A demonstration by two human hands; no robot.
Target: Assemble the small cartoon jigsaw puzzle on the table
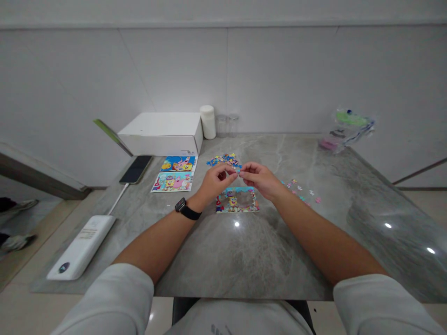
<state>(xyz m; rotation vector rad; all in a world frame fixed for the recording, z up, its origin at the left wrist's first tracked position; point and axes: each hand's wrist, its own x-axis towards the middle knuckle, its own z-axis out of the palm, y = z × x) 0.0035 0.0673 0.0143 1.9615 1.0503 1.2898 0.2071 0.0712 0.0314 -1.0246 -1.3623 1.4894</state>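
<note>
Puzzle (232,201) on gry tbl (209,270) (wall (286,83) bhnd)

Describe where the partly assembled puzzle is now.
In the head view, the partly assembled puzzle lies on the table, just below the left hand and right hand, right of the picture cards.

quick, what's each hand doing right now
Left hand: closed, pinching a small light-blue puzzle piece.
Right hand: closed, pinching the same puzzle piece.
</note>
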